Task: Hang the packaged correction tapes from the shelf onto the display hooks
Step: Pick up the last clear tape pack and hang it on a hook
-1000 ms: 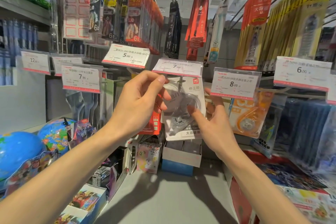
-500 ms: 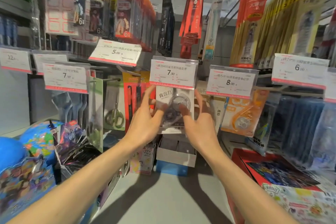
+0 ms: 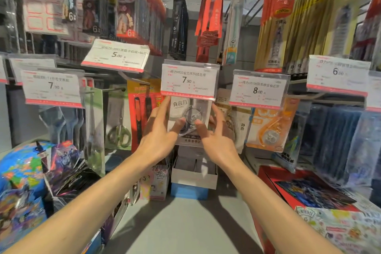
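A white packaged correction tape [image 3: 188, 107] with a clear round dispenser hangs under the 7.90 price tag [image 3: 189, 79]; the tag hides its top and the hook. My left hand [image 3: 159, 130] rests against the pack's left edge, thumb on its front, fingers spread. On the other side my right hand [image 3: 214, 136] touches the right edge, thumb on the front. Both hands only press lightly against the pack. An open grey and blue box [image 3: 193, 173] stands on the shelf below, its contents unclear.
Orange correction tape packs [image 3: 270, 128] hang right under the 8.00 tag [image 3: 258, 88]. Scissors [image 3: 119, 130] and red pen packs [image 3: 142, 107] hang left. Globes [image 3: 20, 163] and toy packs fill the lower left; red boxes [image 3: 309, 192] sit lower right. Grey shelf surface [image 3: 181, 222] lies between my arms.
The price tag, tilted up a second ago, has dropped back over the pack's top. The pack moved back along the hook, and both hands went from pinching it to resting on it with open fingers.
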